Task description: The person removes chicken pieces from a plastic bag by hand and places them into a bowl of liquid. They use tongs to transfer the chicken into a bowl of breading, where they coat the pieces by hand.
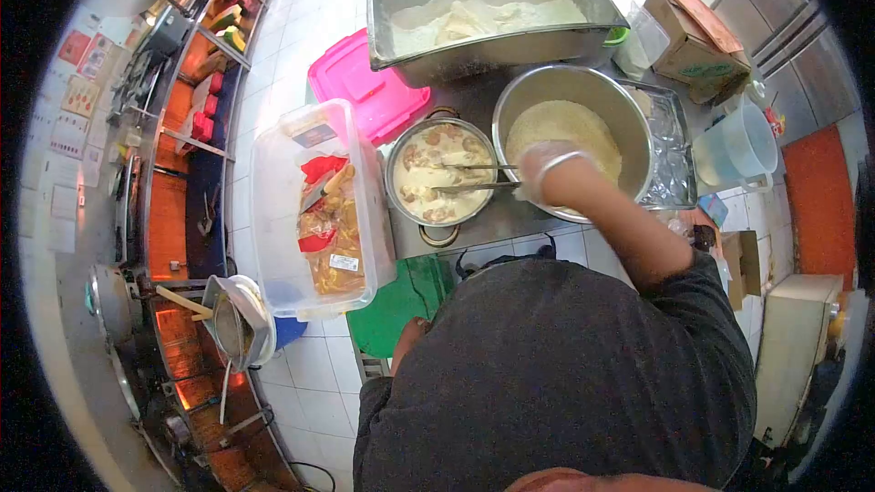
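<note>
My right hand (554,173), in a clear plastic glove, is closed round the end of metal tongs (469,187). The tongs' two arms reach left into a round two-handled pot (441,236) of pale, creamy liquid with lumpy pieces (437,150). Beneath my right hand stands a large, deep steel pot (643,141) with pale crumbs or meal (570,132) inside. Low on the left, beside a green surface (401,301), only a bit of my left hand or forearm (413,337) shows; its fingers cannot be made out.
A deep metal pan (492,61) of white flour stands at the back. To the left are a pink lid (365,82) and a clear plastic bin (264,210) holding packets and a knife. A foil-covered tray (673,150), a clear jug (743,141) and a cardboard box (688,41) stand right.
</note>
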Action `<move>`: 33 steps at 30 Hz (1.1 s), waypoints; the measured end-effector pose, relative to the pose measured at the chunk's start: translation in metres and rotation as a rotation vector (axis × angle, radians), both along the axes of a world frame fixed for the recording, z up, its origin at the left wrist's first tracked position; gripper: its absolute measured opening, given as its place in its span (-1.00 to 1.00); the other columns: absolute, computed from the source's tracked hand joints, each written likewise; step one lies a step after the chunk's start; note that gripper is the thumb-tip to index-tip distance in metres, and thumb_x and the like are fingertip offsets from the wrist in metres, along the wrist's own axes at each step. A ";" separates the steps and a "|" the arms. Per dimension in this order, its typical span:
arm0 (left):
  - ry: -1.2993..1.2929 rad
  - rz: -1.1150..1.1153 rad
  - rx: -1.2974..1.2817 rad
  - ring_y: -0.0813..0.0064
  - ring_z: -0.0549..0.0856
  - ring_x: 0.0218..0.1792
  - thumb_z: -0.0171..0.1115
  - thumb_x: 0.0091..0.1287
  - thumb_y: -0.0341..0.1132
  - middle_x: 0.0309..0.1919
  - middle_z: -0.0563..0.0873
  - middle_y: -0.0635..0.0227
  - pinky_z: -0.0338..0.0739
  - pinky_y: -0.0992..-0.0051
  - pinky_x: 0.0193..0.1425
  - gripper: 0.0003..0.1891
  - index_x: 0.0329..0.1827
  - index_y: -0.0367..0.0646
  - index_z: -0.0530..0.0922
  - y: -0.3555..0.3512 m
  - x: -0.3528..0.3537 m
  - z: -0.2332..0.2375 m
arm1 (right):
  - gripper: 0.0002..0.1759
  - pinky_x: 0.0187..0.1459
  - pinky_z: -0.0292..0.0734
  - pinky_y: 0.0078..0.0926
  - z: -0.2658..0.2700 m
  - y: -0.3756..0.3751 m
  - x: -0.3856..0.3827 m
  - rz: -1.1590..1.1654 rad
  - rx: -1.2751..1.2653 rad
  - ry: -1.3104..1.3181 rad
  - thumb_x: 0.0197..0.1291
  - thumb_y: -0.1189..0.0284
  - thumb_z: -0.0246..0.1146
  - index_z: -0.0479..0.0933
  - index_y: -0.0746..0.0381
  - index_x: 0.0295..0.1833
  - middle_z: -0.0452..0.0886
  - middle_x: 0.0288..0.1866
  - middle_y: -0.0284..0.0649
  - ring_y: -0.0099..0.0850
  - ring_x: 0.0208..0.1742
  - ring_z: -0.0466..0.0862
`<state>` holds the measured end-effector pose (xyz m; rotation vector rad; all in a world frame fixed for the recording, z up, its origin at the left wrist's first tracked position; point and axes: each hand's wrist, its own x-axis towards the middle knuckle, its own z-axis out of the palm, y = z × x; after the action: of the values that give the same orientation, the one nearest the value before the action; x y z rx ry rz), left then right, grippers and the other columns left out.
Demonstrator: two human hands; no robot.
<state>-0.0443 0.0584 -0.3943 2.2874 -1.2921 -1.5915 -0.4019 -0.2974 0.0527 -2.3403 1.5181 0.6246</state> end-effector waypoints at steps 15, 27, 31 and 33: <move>-0.018 0.186 0.030 0.03 0.71 0.02 0.25 0.36 -0.03 -0.03 0.73 -0.05 0.56 0.20 0.08 -0.51 0.16 -0.26 0.56 0.085 -0.028 -0.041 | -0.14 0.30 0.42 -0.14 -0.094 -0.109 -0.062 -0.046 0.108 -0.403 0.05 -0.08 0.40 0.47 0.23 0.36 0.54 0.29 0.09 -0.03 0.29 0.56; -0.016 0.186 -0.024 0.04 0.72 -0.01 0.22 0.40 -0.05 -0.09 0.75 0.00 0.56 0.21 0.04 -0.56 0.10 -0.25 0.59 0.046 -0.068 0.022 | -0.11 0.39 0.34 -0.13 -0.206 -0.191 -0.089 -0.147 0.257 -0.345 0.01 -0.03 0.44 0.41 0.14 0.43 0.49 0.38 0.01 -0.05 0.40 0.45; -0.046 0.447 0.009 0.06 0.72 -0.01 0.23 0.40 -0.05 -0.13 0.76 0.00 0.56 0.22 0.03 -0.58 0.06 -0.25 0.61 0.043 -0.095 0.060 | -0.28 0.39 0.32 -0.11 -0.147 -0.192 -0.107 0.166 0.459 -0.180 0.15 -0.01 0.33 0.46 0.03 0.41 0.49 0.38 0.02 -0.04 0.37 0.47; -0.059 0.362 0.065 0.07 0.72 -0.01 0.24 0.39 -0.04 -0.12 0.76 0.00 0.56 0.22 0.03 -0.57 0.08 -0.25 0.61 0.083 -0.086 0.004 | -0.30 0.41 0.30 -0.13 -0.212 -0.219 -0.137 0.206 0.288 -0.263 0.17 -0.01 0.30 0.45 -0.02 0.41 0.49 0.37 0.04 -0.04 0.38 0.46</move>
<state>-0.1301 0.1414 -0.3904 2.4464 -0.7825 -1.4685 -0.5393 -0.5164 -0.1594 -2.2636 1.0115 0.5177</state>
